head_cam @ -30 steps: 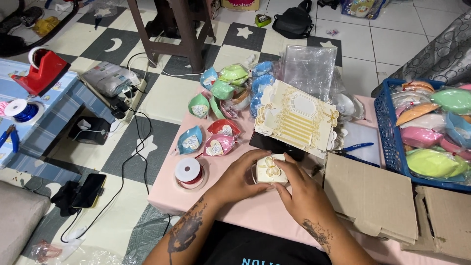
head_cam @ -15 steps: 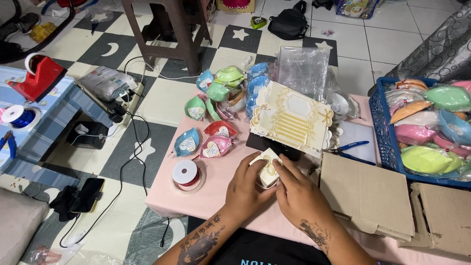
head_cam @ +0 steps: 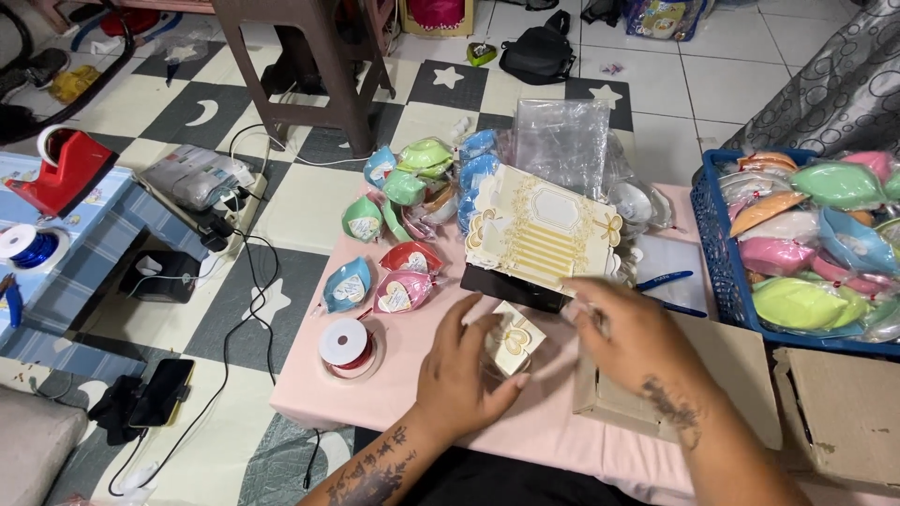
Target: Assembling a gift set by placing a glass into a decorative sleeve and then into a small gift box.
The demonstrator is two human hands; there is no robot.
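Holding a small cream card [head_cam: 515,341] with a gold bow print, the left hand [head_cam: 466,373] rests low on the pink table [head_cam: 427,394], fingers curled around the card's near edge so that it is gripped. The card sits just below the table's middle, tilted, touching the left fingers. At about three o'clock from it, the right hand [head_cam: 630,330] hovers with fingers spread and loose; it is blurred, so whether it pinches something thin and clear cannot be told. At twelve o'clock from the card stands a stack of larger cream and gold cards [head_cam: 542,229] on a black base, with a clear plastic bag [head_cam: 562,141] beyond it. At nine o'clock lies a spool of red ribbon [head_cam: 346,345], and at about ten o'clock a cluster of coloured leaf-shaped packets [head_cam: 397,234]. At two o'clock, a blue pen [head_cam: 664,280] lies near a blue basket [head_cam: 709,245] filled with pastel packets. Flat cardboard boxes [head_cam: 844,412] sit at four o'clock, under the right forearm.
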